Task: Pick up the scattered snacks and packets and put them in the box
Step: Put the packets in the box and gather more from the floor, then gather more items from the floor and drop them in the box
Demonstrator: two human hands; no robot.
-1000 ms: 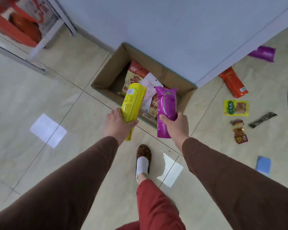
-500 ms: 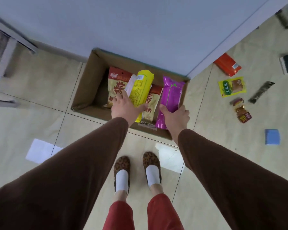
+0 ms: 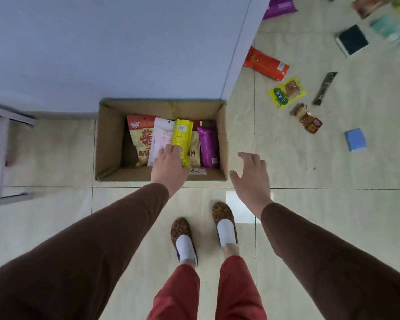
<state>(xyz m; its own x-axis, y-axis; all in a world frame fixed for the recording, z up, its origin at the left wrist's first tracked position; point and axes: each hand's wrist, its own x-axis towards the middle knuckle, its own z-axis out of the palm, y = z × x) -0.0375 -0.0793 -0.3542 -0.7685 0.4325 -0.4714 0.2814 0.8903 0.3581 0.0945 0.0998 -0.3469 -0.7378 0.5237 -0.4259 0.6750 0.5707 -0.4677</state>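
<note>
An open cardboard box (image 3: 109, 135) stands on the floor against the wall. Inside lie a chips bag (image 3: 140, 135), a white packet (image 3: 161, 137), a yellow packet (image 3: 183, 135) and a purple packet (image 3: 208, 146). My left hand (image 3: 169, 167) reaches into the box, its fingers still closed on the near end of the yellow packet. To the right of the box's near corner, my right hand (image 3: 252, 176) hovers open and holds nothing.
Scattered on the floor at right: an orange packet (image 3: 266, 63), a yellow-green pouch (image 3: 286, 92), a dark strip (image 3: 325, 87), small brown packets (image 3: 310, 122), a blue square (image 3: 355, 139), another purple packet (image 3: 280, 5). A white shelf (image 3: 0, 153) stands at left. My slippered feet (image 3: 183, 236) are just before the box.
I stepped up to the box and lowered both packets into it. My right hand let go of the purple packet and drew back to the right, open.
</note>
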